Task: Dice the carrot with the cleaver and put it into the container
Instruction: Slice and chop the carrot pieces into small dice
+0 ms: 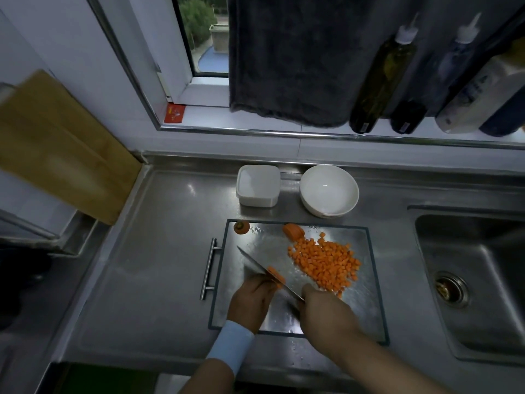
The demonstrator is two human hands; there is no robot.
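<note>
While pinched by the left hand (pixel 252 298), the orange carrot strip (pixel 277 275) is being diced by the steel cleaver (pixel 255 263) gripped in the right hand (pixel 325 312); cuts nearer the pinch are being demanded.

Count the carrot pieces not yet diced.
3: stub at the board's far-left corner, chunk behind the diced pile, piece at the cleaver by the left hand. Others may be hidden.

Dim, bluish light comes from the window (pixel 203 38); faint glare on the steel tabletop (pixel 170 251); edges bend and blur.
</note>
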